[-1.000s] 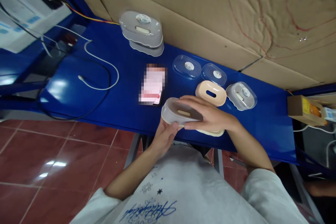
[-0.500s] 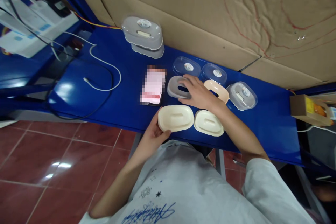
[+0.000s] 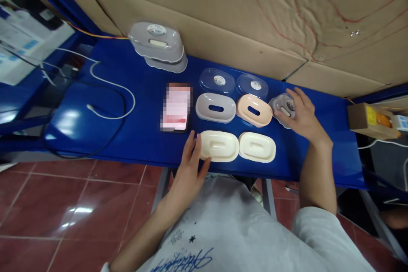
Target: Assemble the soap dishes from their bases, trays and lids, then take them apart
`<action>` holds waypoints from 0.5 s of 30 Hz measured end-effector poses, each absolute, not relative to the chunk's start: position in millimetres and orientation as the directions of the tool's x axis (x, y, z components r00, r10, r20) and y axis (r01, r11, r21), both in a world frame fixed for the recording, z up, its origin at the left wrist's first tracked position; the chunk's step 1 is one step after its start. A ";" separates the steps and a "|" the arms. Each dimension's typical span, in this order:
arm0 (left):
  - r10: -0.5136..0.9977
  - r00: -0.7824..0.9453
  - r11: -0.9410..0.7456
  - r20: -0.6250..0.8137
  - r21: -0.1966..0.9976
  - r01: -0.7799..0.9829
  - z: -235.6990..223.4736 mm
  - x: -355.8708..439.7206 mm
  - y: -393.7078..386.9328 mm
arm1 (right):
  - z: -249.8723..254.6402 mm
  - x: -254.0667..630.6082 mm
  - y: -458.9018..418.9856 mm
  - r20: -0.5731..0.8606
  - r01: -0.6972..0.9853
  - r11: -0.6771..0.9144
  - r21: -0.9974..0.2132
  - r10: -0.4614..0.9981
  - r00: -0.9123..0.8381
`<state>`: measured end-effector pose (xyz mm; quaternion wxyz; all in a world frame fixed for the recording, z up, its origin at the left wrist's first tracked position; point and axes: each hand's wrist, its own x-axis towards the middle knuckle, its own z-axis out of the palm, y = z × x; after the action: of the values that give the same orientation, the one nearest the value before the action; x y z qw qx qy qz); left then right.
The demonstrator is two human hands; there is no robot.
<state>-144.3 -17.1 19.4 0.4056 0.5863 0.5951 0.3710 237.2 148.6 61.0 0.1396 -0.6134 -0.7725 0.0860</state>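
My left hand [image 3: 190, 162] rests at the left end of a cream oval tray [image 3: 219, 146], fingers apart and touching its rim. Beside that lies a second cream tray [image 3: 257, 147]. My right hand [image 3: 302, 112] is spread over a small grey box with a clear lid [image 3: 284, 108], covering its right part; whether the fingers press on it I cannot tell. Behind the cream trays sit a grey oval dish [image 3: 216, 107] and a peach one [image 3: 254, 111], each with a slot in its bottom. Two clear lids [image 3: 217, 80] with round stickers lie behind these.
A phone [image 3: 176, 108] with a blurred screen lies left of the dishes on the blue table [image 3: 149, 136]. Stacked grey lidded boxes [image 3: 159, 46] stand by the cardboard wall [image 3: 204, 12]. Cables [image 3: 127, 93] run across the left side. A small carton [image 3: 371, 121] is at the right.
My right hand has left the grey dish and moved right to the lidded box. My left hand has loosened on the cream tray, which now lies level beside the other.
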 end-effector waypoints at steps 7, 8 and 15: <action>0.999 -0.021 0.030 -0.024 0.922 0.387 21.0 -126.5 -22.8 | 36.8 292.4 148.6 0.087 0.919 0.148 -0.365 0.988 -0.125; 0.999 -0.047 0.032 -0.016 0.933 0.359 24.1 -123.3 -23.4 | 39.9 292.2 145.1 0.113 0.905 0.136 -0.404 0.989 -0.098; 0.965 0.237 0.194 -0.115 0.919 -0.343 46.9 -72.6 -5.4 | 93.0 240.3 82.1 0.042 0.677 0.294 -0.675 0.931 -0.362</action>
<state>-72.6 -5.4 46.9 0.6721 0.4083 0.3810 0.4863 240.3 82.1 93.0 0.2208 -0.5201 -0.7733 0.2876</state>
